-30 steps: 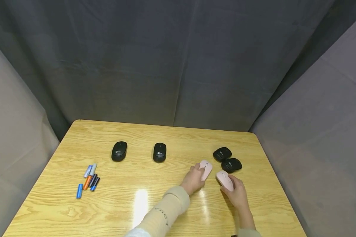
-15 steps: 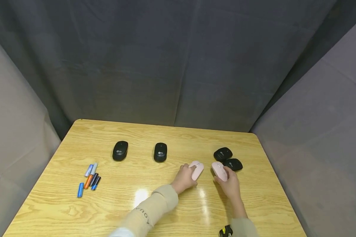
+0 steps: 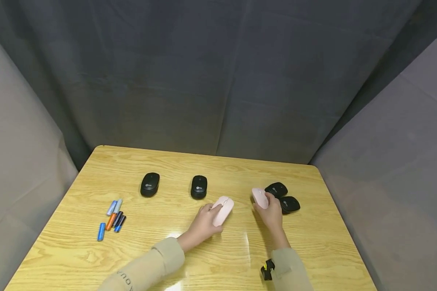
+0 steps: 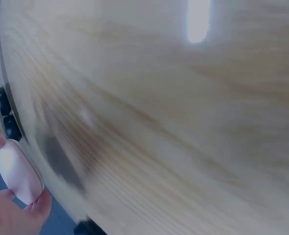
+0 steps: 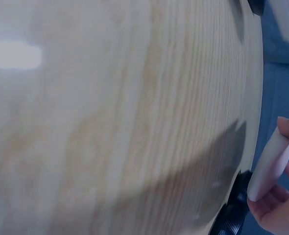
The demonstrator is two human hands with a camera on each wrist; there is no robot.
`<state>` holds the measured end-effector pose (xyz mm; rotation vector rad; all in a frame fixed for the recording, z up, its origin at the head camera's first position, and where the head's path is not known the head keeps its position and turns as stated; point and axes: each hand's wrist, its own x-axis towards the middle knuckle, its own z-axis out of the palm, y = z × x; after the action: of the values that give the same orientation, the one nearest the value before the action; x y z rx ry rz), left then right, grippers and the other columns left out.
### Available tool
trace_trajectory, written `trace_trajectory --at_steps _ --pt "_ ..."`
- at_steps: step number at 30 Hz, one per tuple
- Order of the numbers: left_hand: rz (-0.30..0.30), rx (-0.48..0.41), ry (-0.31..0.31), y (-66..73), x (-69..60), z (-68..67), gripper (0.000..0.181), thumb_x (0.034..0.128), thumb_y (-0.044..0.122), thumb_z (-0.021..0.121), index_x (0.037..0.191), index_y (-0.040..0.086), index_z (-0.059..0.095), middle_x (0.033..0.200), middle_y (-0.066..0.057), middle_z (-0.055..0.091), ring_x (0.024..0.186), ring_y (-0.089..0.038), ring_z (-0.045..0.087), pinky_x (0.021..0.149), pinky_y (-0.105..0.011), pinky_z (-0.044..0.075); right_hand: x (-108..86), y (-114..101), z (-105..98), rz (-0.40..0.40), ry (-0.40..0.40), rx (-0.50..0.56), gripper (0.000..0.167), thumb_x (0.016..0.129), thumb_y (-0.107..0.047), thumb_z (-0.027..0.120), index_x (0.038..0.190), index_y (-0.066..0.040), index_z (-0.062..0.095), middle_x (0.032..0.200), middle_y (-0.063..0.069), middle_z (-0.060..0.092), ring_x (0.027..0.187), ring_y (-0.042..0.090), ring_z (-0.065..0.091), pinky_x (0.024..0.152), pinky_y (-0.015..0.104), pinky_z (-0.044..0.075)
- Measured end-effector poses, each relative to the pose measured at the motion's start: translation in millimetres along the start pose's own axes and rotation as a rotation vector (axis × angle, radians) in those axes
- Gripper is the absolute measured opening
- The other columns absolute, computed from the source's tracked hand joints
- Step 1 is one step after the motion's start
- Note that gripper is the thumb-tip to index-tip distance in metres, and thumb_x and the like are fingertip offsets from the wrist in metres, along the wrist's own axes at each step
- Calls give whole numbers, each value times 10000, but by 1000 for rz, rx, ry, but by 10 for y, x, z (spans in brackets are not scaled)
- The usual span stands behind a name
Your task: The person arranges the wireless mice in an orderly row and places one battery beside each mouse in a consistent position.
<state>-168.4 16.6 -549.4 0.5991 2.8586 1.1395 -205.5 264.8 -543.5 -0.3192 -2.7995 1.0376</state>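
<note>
My left hand (image 3: 204, 224) grips a pink computer mouse (image 3: 223, 211) between thumb and fingers, near the middle of the table. In the left wrist view that pink mouse (image 4: 20, 171) is held above the wood, its shadow apart from it. A second pink mouse (image 3: 260, 198) is pinched by my right hand (image 3: 271, 213), just left of two black mice, one behind (image 3: 276, 189) and one nearer (image 3: 289, 205). The right wrist view shows this pink mouse (image 5: 271, 164) tilted and raised off the table, with my thumb and fingers at its edges.
Two more black mice, one at the left (image 3: 150, 184) and one near the middle (image 3: 198, 187), stand toward the back of the wooden table (image 3: 160, 161). Several markers or caps, among them a blue one (image 3: 101, 231) and an orange one (image 3: 111, 221), lie at the left. Grey curtains (image 3: 160, 81) surround the table.
Both hands have moved left with their pink mice, the left hand farther, so the gap between the mice has widened. My right hand has also moved toward the back. The black mice stay put.
</note>
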Motion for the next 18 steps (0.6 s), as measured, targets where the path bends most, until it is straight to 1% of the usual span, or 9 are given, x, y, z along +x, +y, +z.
trace_trajectory --at_steps 3,6,9,14,18 --pt "-15 -3 57 -70 -138 -155 711 648 194 732 1312 99 496 1203 -187 513 1013 -286 501 770 -374 492 61 -72 70 12 11 -21 650 772 -250 722 1302 -11 432 1247 259 448 1107 405 466 884 529 418" --pt "-16 15 139 -153 -250 -294 702 627 176 739 1288 85 520 1171 -184 529 994 -303 507 760 -386 498 112 -139 129 20 27 -48 644 773 -260 719 1300 -18 438 1232 265 454 1091 419 478 859 539 434" --pt "-44 34 212 -257 -354 -419 706 608 162 756 1273 74 536 1163 -195 537 997 -326 518 764 -390 513 156 -214 184 30 38 -65 641 772 -265 718 1296 -19 443 1197 286 464 1047 435 503 819 544 451" --pt "-137 46 274 -491 -528 -612 704 610 153 746 1277 72 535 1180 -241 529 1036 -391 518 769 -428 521 224 -295 287 85 26 -71 643 780 -281 708 1306 -38 430 1178 281 461 1015 427 516 802 529 456" --pt "-199 35 321 -676 -676 -750 695 615 115 747 1271 43 532 1172 -283 522 1022 -432 523 743 -458 524 257 -344 359 117 14 -74 643 779 -284 710 1303 -38 431 1170 266 469 1020 416 510 814 523 447"
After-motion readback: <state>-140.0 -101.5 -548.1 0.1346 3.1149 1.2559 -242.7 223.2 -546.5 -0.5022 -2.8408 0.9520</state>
